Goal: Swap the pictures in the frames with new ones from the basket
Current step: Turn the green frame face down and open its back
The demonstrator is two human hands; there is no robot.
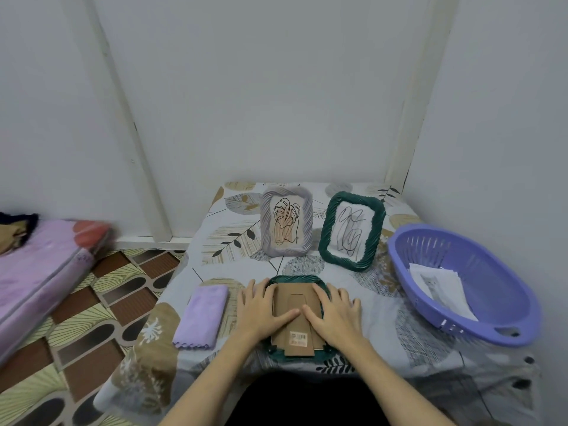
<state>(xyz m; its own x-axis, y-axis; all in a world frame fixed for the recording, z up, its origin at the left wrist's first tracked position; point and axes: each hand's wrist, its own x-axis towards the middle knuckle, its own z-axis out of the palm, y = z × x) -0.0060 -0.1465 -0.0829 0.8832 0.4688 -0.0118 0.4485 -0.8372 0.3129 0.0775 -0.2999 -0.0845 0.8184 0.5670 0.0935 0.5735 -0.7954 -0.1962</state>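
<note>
face-down green frame (296, 315) at lower centre of the picture, brown backing board (293, 305) up, long axis running away toward the top. left hand (261, 309) and right hand (333, 312) flat on the board, fingers spread, gripping nothing, thumbs meeting at its folded stand. equally near; board directly under the fingertips. new prints in the purple basket (491, 330) at right, nearer the right hand.
</note>
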